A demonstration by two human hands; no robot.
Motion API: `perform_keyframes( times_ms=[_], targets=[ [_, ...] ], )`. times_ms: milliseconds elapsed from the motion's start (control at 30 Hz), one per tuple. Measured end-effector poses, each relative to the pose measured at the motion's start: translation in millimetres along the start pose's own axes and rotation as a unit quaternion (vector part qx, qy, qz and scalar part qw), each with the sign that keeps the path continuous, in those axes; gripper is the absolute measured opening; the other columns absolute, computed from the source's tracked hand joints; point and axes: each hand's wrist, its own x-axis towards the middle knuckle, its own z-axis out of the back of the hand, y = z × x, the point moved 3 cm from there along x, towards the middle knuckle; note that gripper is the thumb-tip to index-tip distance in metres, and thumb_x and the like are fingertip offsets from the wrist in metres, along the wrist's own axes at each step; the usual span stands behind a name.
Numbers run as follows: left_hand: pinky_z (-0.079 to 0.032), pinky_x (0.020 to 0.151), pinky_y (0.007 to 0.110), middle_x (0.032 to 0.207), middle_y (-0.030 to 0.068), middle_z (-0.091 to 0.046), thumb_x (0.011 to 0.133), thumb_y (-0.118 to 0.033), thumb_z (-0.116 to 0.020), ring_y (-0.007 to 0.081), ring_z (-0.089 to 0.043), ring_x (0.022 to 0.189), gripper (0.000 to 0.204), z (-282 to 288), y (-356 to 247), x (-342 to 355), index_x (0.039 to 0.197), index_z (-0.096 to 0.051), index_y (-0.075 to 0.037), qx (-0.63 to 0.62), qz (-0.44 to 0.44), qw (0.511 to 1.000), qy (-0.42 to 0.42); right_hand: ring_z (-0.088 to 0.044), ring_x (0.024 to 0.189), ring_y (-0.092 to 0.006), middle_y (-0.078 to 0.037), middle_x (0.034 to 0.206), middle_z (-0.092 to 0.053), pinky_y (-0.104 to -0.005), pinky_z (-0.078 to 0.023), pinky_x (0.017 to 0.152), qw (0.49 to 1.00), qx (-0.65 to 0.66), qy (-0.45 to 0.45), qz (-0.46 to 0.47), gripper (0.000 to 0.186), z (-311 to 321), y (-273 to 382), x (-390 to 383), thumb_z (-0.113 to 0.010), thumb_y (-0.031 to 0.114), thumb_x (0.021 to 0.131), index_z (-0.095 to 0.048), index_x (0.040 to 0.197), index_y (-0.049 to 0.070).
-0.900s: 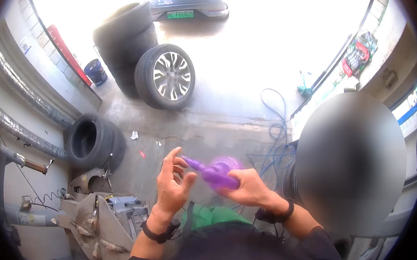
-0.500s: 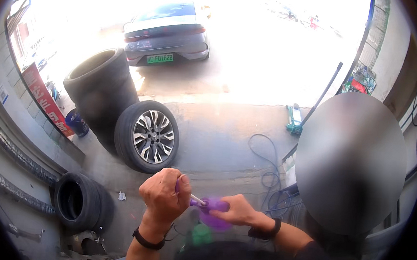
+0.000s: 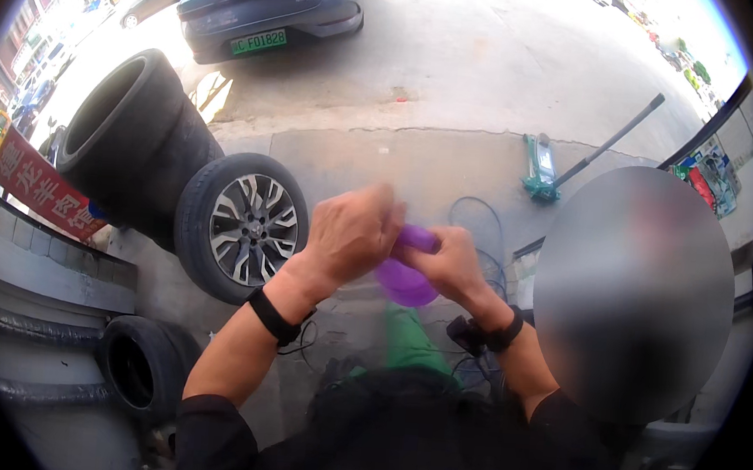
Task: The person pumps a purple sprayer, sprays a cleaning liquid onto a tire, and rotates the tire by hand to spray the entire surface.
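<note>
Right of the spoked wheel, the left hand has closed the gap of half a second ago, when a pale shaft ran between its fist and the purple container; now its curled fingers sit right up against the container's upper end, and that shaft no longer shows. Whether they grip the top, or hold something small inside the curl, I cannot tell, since the back of the hand hides it and its edge is blurred. The right hand, farther right of the wheel, keeps its fingers wrapped narrowly about the container's upper part, so the work now seems to be two-handed at that end. As for containers and hollow things, left to right: the tyre stack, left of the wheel and beyond it, shows an open, shadowed mouth; the loose tyres, nearer than the wheel and to its left, look dark inside. The purple container hangs between the hands, to the wheel's right, rounded and see-through-looking below; its contents cannot be made out. Farthest right of the wheel, and beyond it, stands the green floor jack.
</note>
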Motion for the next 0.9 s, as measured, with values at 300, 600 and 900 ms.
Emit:
perform_keyframes(
  times_ms=[300, 600, 900],
  targets=[
    [-0.045, 0.05, 0.041, 0.058, 0.0079, -0.056, 0.106, -0.027, -0.058, 0.03, -0.059, 0.053, 0.033, 40.0, 62.3, 193.6, 0.078, -0.054, -0.009, 0.109, -0.005, 0.979, -0.171, -0.06, 0.069, -0.0075, -0.002, 0.073, -0.071, -0.028, -0.05, 0.063, 0.993, 0.048, 0.107, -0.011, 0.034, 53.6, -29.8, 191.5, -0.082, 0.027, 0.085, -0.078, 0.096, -0.005],
    [-0.049, 0.06, 0.045, 0.065, 0.0116, -0.06, 0.102, -0.024, -0.059, 0.0346, -0.064, 0.063, 0.023, 39.2, 156.3, 243.0, 0.087, -0.053, -0.008, 0.101, 0.106, 0.976, -0.16, -0.058, 0.068, -0.0053, -0.001, 0.07, -0.069, -0.0281, -0.05, 0.063, 0.981, 0.058, 0.178, 0.043, 0.029, 45.8, -4.6, 332.4, -0.081, 0.025, 0.085, -0.079, 0.096, -0.002],
    [-0.05, 0.06, 0.044, 0.066, 0.0112, -0.062, 0.099, -0.025, -0.064, 0.0324, -0.064, 0.063, 0.023, 6.9, 300.1, 252.2, 0.085, -0.058, -0.008, 0.1, 0.12, 0.979, -0.128, -0.056, 0.067, -0.0049, 0.002, 0.066, -0.065, -0.0271, -0.048, 0.062, 0.974, 0.01, 0.224, 0.041, 0.029, -26.4, 26.1, 459.7, -0.082, 0.025, 0.085, -0.077, 0.086, -0.003]
  ],
)
